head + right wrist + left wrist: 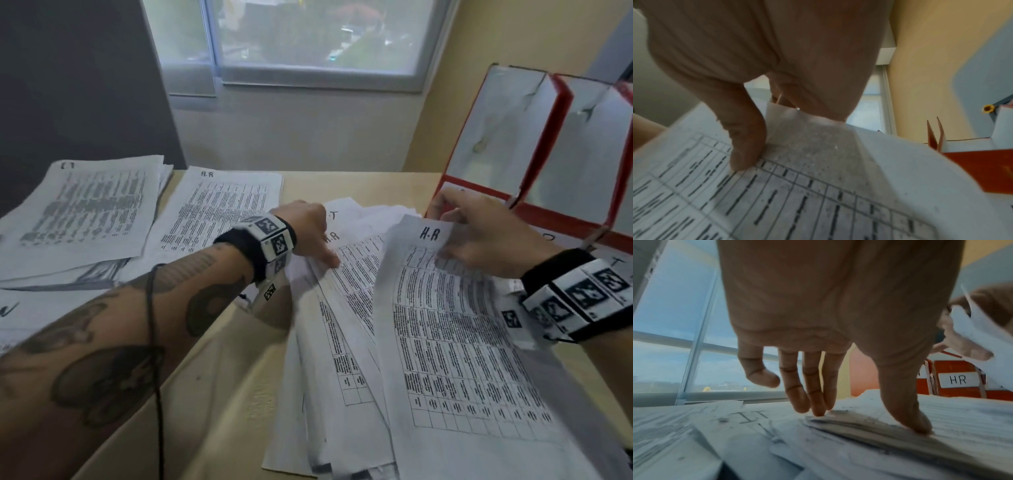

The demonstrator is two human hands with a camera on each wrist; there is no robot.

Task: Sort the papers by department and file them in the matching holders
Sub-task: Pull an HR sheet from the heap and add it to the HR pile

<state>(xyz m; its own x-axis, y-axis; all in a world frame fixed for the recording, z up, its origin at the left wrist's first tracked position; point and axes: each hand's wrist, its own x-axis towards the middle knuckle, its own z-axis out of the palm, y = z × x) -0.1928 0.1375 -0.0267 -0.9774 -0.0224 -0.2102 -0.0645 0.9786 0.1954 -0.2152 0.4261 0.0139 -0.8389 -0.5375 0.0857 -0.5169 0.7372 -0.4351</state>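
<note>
- The right hand (486, 236) is closed on a sheet headed "H-R" (455, 329); its top edge is pinched between thumb and fingers (744, 146) and lifted off the loose stack (339, 329) in the middle of the counter (219, 383).
- The left hand (308, 233) is laid on that stack with straight fingers (813, 395); the thumb and fingertips are pressed on the top sheets and nothing is gripped.
- On the stack, another sheet headed "H-R" is seen beneath the left hand, and a sheet marked "I.T" (754, 416) lies beside it.
- A sorted pile headed "H-R" (219, 209) is placed at the far side of the counter, and another printed pile (85, 212) lies to its left; its heading cannot be read.
- The red holders (555, 144) are stood at the far right of the counter, just behind the right hand; one is labelled "HR" (957, 379).
</note>
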